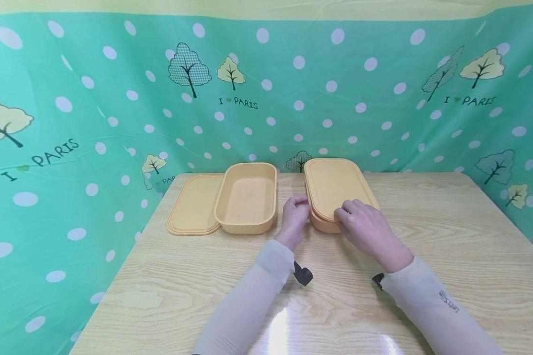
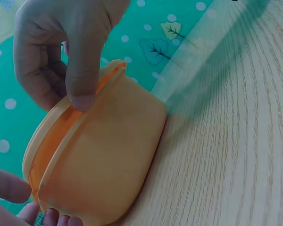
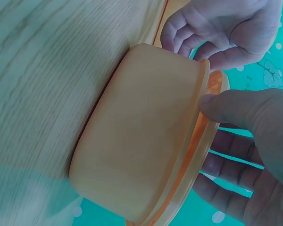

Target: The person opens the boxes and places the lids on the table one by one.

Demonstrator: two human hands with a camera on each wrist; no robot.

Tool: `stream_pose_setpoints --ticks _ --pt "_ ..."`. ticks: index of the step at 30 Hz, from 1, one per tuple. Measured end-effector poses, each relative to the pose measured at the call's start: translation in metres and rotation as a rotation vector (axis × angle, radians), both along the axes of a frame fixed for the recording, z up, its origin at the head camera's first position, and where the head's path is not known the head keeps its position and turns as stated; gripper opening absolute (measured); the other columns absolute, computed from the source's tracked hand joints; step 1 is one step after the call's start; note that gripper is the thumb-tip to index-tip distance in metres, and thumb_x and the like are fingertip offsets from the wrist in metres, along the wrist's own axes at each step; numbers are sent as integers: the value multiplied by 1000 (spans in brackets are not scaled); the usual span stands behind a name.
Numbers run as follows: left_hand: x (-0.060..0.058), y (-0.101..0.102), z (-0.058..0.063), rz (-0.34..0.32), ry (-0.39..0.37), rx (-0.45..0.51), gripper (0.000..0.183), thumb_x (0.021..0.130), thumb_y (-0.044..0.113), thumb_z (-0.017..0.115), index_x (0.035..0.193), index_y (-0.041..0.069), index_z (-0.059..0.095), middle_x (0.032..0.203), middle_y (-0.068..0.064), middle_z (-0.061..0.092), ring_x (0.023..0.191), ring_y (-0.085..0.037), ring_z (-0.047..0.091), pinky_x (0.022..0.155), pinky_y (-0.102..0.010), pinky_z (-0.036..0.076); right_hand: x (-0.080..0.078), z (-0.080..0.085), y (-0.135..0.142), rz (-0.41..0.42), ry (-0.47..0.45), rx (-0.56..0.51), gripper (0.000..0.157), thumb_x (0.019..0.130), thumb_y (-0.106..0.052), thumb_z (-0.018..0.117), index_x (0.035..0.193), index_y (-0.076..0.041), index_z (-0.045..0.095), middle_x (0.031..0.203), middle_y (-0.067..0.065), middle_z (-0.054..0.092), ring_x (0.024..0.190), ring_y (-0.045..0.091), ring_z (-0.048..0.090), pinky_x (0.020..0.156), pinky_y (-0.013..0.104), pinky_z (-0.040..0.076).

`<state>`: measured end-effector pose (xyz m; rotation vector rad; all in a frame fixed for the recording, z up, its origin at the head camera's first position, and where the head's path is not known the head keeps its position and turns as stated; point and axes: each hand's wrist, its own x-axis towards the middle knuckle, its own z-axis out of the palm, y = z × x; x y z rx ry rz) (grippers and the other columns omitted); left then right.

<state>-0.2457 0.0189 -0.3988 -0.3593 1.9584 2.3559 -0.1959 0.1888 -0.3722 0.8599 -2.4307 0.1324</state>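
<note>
In the head view, a pale orange lid [image 1: 339, 185] lies over a matching food container [image 1: 324, 225] at the right. A gap shows between lid and container rim along the near side. My right hand [image 1: 366, 229] pinches the lid's near edge, its thumb [image 3: 217, 106] at the gap and its fingers [image 3: 231, 176] across the lid. My left hand [image 1: 294, 219] is at the left side, its curled fingers [image 2: 52, 217] at the container's rim and its thumb beside the lid's edge. The container's inside is hidden.
Left of my hands stands a second, uncovered container [image 1: 248, 197]. Another lid [image 1: 197, 204] lies flat beside it, touching its left side. Both sit on a wooden table [image 1: 160, 296] against a green dotted curtain [image 1: 302, 74].
</note>
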Motion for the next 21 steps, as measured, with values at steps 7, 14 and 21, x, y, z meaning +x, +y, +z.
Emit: stream_pose_setpoints --ticks 7,14,21 --pt "0 0 -1 -12 -8 39 40 78 -10 57 117 -4 59 103 -10 62 81 -16 59 79 -31 52 1 0 0 -7 -4 15 16 72 -1 76 81 -9 65 76 3 52 65 23 50 48 33 42" --pt "1 0 -1 -30 -25 11 44 78 -10 58 121 -4 58 103 -9 61 80 -15 58 75 -29 52 0 0 0 -7 -3 35 14 73 -2 76 81 -8 65 77 4 53 66 23 50 48 33 42" --pt "1 1 -1 -29 -27 14 46 76 -12 56 121 -6 58 100 -9 62 79 -16 58 74 -30 51 0 0 1 -6 4 44 15 72 0 75 81 -7 64 77 4 53 66 24 50 48 33 42"
